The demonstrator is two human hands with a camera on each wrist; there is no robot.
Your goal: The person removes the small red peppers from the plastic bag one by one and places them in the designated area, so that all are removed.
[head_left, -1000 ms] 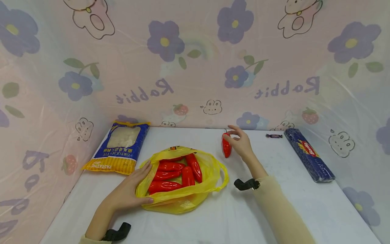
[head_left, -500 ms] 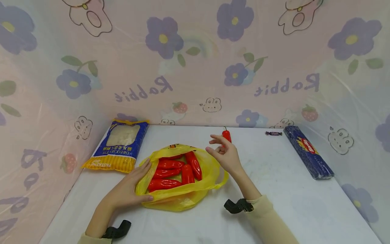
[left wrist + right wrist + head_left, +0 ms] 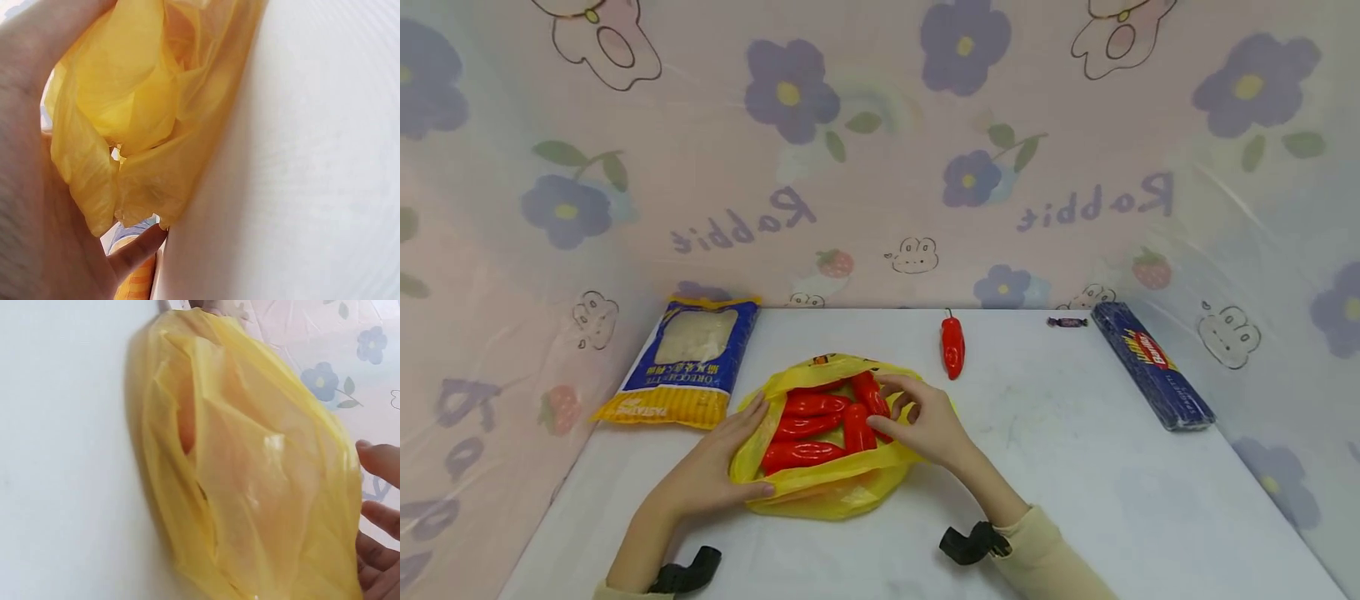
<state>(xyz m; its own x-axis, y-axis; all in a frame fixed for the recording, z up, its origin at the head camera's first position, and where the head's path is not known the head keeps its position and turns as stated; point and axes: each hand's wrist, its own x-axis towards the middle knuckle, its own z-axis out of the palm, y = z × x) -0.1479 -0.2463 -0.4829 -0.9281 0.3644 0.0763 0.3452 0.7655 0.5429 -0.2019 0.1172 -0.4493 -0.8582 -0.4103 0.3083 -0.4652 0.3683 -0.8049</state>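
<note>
A yellow plastic bag (image 3: pixel 842 500) lies on the table with its mouth spread, and several glossy red chili peppers (image 3: pixel 805 454) show inside. My left hand (image 3: pixel 715 467) rests against the bag's left side, fingers nearly straight and thumb across the near rim; the left wrist view shows the bag film (image 3: pixel 144 112) within the curve of that hand. Over the bag's right rim is my right hand (image 3: pixel 925 421), its thumb and forefinger apart around a pepper (image 3: pixel 871 392). Whether they touch it is unclear. Another red chili pepper (image 3: pixel 952 346) lies on the table behind the bag.
A blue and yellow pasta packet (image 3: pixel 688 362) lies at the back left. Toward the right edge lies a dark blue spaghetti pack (image 3: pixel 1153 367), with a small wrapped candy (image 3: pixel 1067 322) beside it. A printed curtain (image 3: pixel 880 167) borders the white table (image 3: pixel 1037 433).
My right hand has let go of the chili pepper behind the bag and moved left and nearer, over the bag's mouth. The left hand stays at the bag.
</note>
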